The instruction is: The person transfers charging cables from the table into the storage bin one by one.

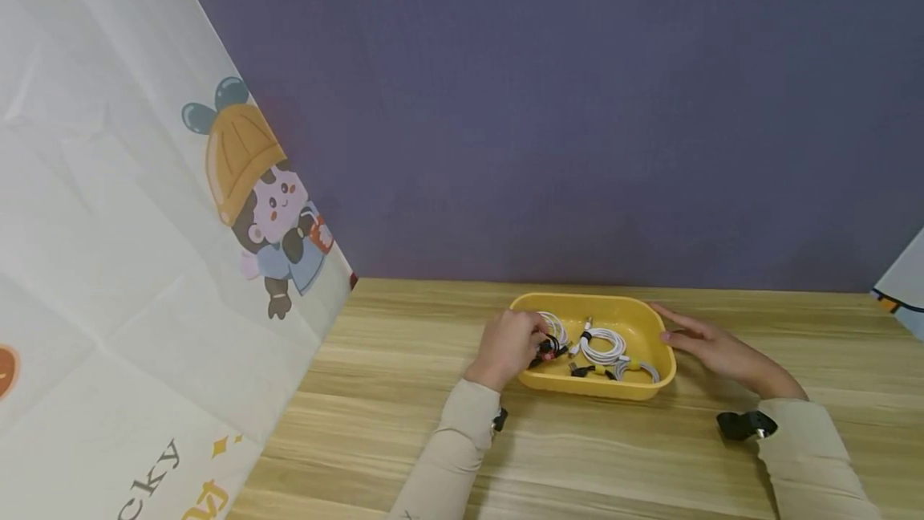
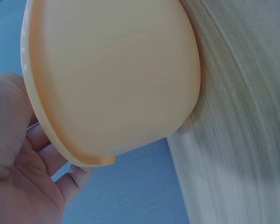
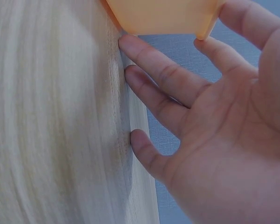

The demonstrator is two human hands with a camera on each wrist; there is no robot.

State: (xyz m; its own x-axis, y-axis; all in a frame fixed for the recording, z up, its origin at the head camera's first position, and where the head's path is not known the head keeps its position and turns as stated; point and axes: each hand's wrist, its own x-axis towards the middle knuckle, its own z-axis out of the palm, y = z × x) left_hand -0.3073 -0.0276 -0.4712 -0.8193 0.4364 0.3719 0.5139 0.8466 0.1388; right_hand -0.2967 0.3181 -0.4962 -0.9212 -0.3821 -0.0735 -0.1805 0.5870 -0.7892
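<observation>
A yellow plastic tray point(image 1: 592, 387) with several coiled cables stands on the table. My left hand point(image 1: 508, 346) reaches over the tray's left end, its curled fingers pinching a coiled black cable point(image 1: 554, 347) with some red on it. In the left wrist view, the tray's wall point(image 2: 116, 74) hides the fingertips of that hand point(image 2: 23, 163). A white cable coil point(image 1: 605, 345) with a black tie lies mid-tray. Nearer the right end is a grey cable coil point(image 1: 638, 371) with a yellow tie. My right hand point(image 1: 722, 351), fingers extended, touches the tray's right end.
Another white cable point(image 1: 552, 327) lies behind the black one. A black plug point(image 1: 580, 371) rests near the tray's front wall. The wooden table point(image 1: 390, 392) meets a dark blue panel point(image 1: 577, 119) at the back. A white printed sheet point(image 1: 144, 223) borders it on the left.
</observation>
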